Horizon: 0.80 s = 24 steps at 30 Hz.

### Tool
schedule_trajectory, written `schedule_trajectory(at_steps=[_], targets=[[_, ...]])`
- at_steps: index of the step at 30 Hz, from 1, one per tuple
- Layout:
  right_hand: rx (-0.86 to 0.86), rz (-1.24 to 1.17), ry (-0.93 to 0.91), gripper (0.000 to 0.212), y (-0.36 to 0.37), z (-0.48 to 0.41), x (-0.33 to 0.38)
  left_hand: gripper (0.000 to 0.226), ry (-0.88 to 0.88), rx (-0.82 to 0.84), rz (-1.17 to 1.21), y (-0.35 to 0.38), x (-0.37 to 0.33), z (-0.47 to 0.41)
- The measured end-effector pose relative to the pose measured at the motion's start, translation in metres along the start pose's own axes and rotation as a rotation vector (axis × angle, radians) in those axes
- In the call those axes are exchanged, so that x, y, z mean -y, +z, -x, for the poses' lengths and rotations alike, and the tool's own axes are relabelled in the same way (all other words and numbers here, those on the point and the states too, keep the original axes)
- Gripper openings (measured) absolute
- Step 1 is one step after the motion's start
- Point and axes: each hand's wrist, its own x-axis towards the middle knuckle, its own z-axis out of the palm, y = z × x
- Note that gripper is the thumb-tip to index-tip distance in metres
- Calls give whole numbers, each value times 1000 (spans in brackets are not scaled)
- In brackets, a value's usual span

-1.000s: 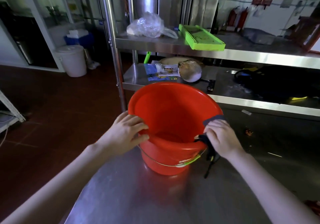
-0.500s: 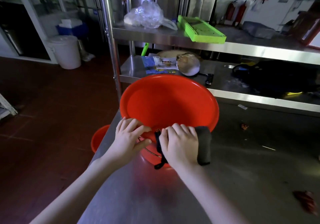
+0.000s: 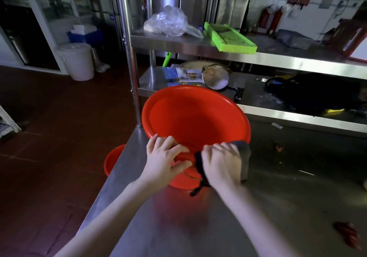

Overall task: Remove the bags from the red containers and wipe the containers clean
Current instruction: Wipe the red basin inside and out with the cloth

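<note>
- The left hand's grip [image 3: 165, 162] is closed on the near rim of the red bucket [image 3: 195, 121], thumb outside.
- The right hand's grip [image 3: 220, 164] presses a dark cloth [image 3: 243, 157] over that rim — fingers curled around it.
- The bucket stands tilted on the steel tabletop [image 3: 278, 207], mouth toward the person.
- A second red bucket [image 3: 113, 160] sits on the floor beside the tabletop's edge.

Work surface: a stainless steel table [image 3: 278, 207], dull and smeared. Resting directly on it — a red bucket [image 3: 195, 117], standing near the table's left edge. A small reddish scrap [image 3: 279, 147] lies to the right of the bucket, apart from it; a larger red scrap [image 3: 347, 235], blurred, lies near the right edge. Behind the table stands a steel shelf rack [image 3: 198, 47]. Its upper shelf carries a clear plastic bag [image 3: 168, 21] and a green tray [image 3: 228, 38] — the two just beside each other.
</note>
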Motion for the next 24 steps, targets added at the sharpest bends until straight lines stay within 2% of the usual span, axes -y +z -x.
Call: schedule_trajectory(at_steps=[2, 4, 8, 11, 14, 16, 18, 20, 24], targets=[[-38, -27, -15, 43, 2, 14, 34, 38, 9, -2, -30, -3, -2, 8], [-80, -16, -127, 43, 5, 17, 37, 45, 52, 48, -62, -18, 10, 13], [-31, -88, -249, 39, -3, 4, -6, 58, 134, 173, -212, -58, 59, 12], [66, -209, -355, 42, -10, -25, -51, 63, 142, 191, -229, -72, 81, 3], [203, -171, -295, 49, -12, -61, -71, 66, 141, 142, -203, -58, 71, 5], [220, -162, -209, 47, -7, -67, -66, 65, 104, 77, -205, -41, 61, 16], [131, -113, -134, 50, -6, -50, -48, 64, 69, 10, -207, -29, 55, 21], [3, -43, -149, 47, -3, -19, -10, 63, 44, -21, -206, -23, 46, 23], [-65, -50, -179, 41, 8, 19, 58, 61, 53, -51, -217, -17, 39, 34]])
